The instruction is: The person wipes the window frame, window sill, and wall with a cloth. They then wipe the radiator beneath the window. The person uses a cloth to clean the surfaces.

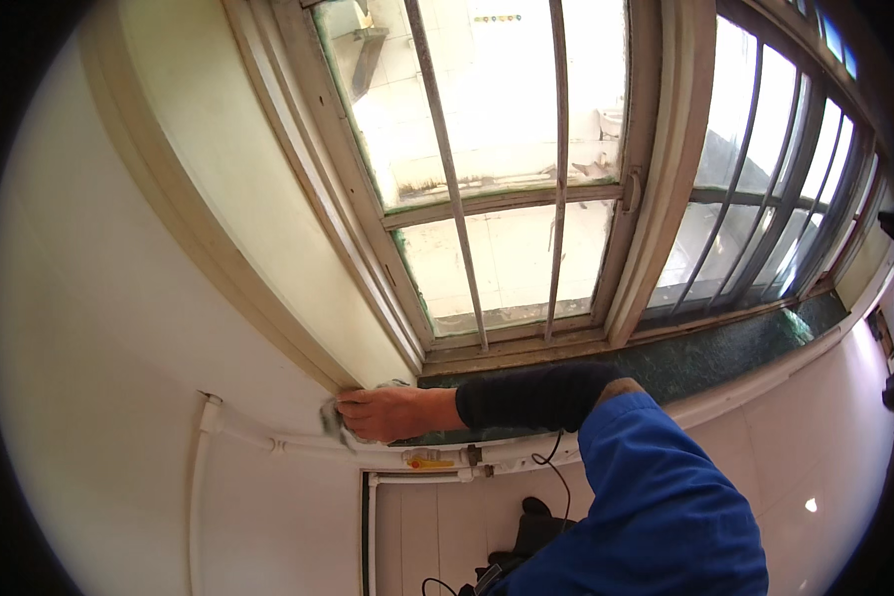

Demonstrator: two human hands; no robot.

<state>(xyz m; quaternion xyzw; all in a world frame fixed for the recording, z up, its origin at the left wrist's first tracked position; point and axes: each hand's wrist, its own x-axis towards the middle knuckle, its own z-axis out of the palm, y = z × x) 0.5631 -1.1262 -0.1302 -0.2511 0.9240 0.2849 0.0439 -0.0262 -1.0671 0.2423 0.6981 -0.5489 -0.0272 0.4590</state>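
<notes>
My right hand (pixel 387 413) reaches leftward, closed on a crumpled grey cloth (pixel 333 417). The cloth shows at the fingertips and above the knuckles and looks blurred. It lies against the wall corner, where the tan trim band (pixel 268 320) meets the left end of the dark green window sill (pixel 715 361). The palm and most of the cloth are hidden by the back of the hand. A black under-sleeve and a blue outer sleeve cover the arm, which crosses over the sill. My left hand is out of view.
Above the sill stands a wooden-framed window (pixel 506 201) with upright metal bars (pixel 559 186). White pipes (pixel 305 447) run below, with a yellow-handled valve (pixel 428 463). A thin black cable (pixel 566 492) hangs beside my body. More barred windows (pixel 745 186) continue rightward.
</notes>
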